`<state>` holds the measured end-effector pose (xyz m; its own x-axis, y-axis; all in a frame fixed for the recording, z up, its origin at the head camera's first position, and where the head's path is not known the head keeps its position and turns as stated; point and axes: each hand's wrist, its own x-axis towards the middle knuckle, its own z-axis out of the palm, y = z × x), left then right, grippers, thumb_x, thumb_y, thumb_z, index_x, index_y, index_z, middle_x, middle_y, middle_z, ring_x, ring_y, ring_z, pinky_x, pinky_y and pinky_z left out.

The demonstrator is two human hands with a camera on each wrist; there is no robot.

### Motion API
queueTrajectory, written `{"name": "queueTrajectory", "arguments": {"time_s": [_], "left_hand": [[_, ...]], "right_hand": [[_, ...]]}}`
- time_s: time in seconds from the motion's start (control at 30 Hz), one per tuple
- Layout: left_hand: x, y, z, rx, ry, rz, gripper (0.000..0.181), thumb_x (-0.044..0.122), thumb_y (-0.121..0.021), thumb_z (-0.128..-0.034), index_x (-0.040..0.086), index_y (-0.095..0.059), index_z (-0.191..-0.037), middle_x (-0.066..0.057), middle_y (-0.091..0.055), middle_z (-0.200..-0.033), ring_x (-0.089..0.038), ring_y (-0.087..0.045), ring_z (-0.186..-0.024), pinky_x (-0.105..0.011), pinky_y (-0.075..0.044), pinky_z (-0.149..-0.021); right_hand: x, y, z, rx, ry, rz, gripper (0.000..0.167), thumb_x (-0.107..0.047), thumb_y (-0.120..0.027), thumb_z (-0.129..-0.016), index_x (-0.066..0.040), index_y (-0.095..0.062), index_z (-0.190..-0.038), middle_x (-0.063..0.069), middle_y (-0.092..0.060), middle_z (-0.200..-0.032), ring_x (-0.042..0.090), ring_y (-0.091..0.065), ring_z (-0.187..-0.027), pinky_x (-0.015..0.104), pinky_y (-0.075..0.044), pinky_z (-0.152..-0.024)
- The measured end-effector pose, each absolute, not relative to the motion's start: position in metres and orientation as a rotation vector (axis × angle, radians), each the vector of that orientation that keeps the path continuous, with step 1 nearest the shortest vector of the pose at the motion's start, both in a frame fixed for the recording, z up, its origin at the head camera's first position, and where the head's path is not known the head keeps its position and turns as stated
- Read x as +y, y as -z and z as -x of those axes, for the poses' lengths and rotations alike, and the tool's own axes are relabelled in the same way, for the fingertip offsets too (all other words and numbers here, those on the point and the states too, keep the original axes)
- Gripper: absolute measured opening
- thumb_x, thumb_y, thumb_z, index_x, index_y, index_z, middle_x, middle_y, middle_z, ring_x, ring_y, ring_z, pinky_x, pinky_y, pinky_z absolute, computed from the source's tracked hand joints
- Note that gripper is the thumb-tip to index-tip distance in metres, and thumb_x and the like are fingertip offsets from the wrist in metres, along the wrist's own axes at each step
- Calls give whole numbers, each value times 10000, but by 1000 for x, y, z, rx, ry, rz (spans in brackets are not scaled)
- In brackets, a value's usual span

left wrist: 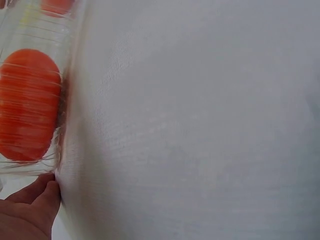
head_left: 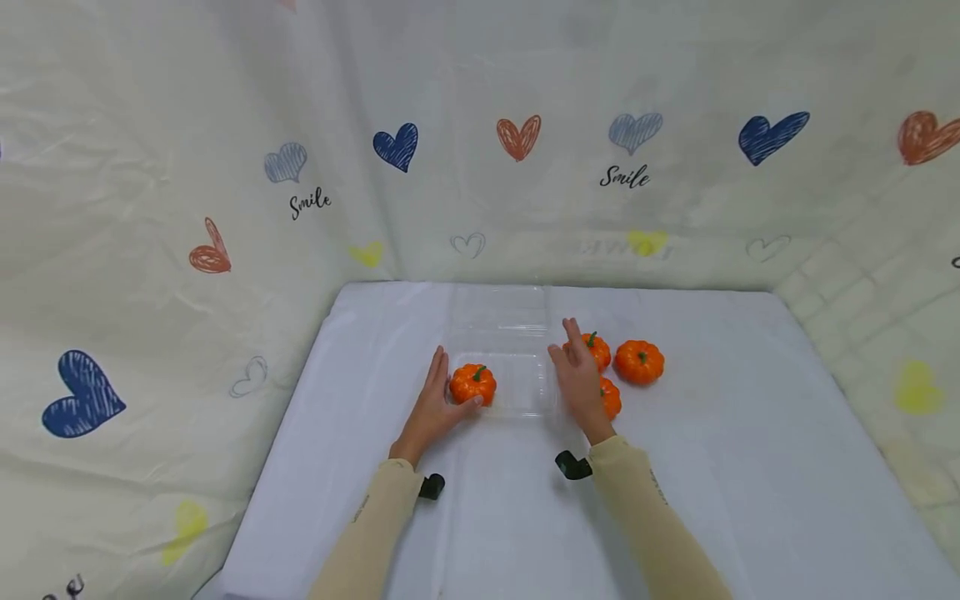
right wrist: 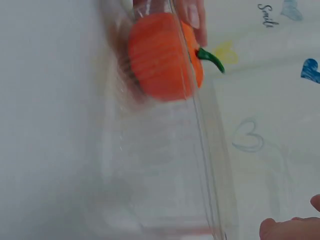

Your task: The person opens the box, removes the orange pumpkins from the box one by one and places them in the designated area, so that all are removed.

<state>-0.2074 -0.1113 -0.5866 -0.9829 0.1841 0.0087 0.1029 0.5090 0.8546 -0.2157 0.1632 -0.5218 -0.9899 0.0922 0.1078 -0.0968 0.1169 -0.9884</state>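
A clear plastic box (head_left: 517, 414) stands on the table with its clear lid (head_left: 500, 308) folded back behind it. One small orange pumpkin (head_left: 472, 385) with a green stem sits in the left part of the box; its side shows through the wall in both wrist views. My left hand (head_left: 437, 410) lies around the box's left front corner, fingers extended along the side and thumb at the front. Along the right side is my right hand (head_left: 579, 382), fingers extended and holding nothing. Whether it touches the box, I cannot tell.
Three more orange pumpkins lie right of the box: one farther right (head_left: 640, 362), and two partly hidden by my right hand, a rear one (head_left: 599, 352) and a nearer one (head_left: 612, 400). A white cloth covers the table (head_left: 750, 467). Behind hangs a heart-patterned curtain (head_left: 465, 192).
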Motion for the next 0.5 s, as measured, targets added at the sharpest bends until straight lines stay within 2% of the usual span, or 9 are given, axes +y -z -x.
{"name": "queueTrajectory", "arguments": {"time_s": [0.03,0.27,0.5], "left_hand": [[-111,587,208,2657,-1498,-253,1185,588,-795,-910,86,-100,-1728,69,37,-1798,-296,-271,-1600,-475,-305,-1247],[-109,586,209,2667,-1473,-234,1221,647,-793,-886,102,-102,-1732,101,40,-1793,-278,-215,-1619,-522,-300,-1246],[-111,585,205,2680,-1418,-257,1269,680,-801,-860,91,-89,-1730,101,56,-1793,-277,-151,-1633,-569,-270,-1250]], "right_hand": [[156,523,214,-2233,-2017,-35,659,-239,-547,-1129,-57,-269,-1698,53,-206,-1776,202,-192,-1623,408,-252,-1274],[110,528,207,-2306,-2045,-192,678,-238,-593,-1112,-66,-293,-1696,63,-208,-1775,222,-188,-1626,442,-262,-1271],[80,532,208,-2487,-2024,-265,701,-210,-641,-1054,-95,-352,-1682,135,-243,-1759,406,-271,-1586,556,-280,-1255]]}}
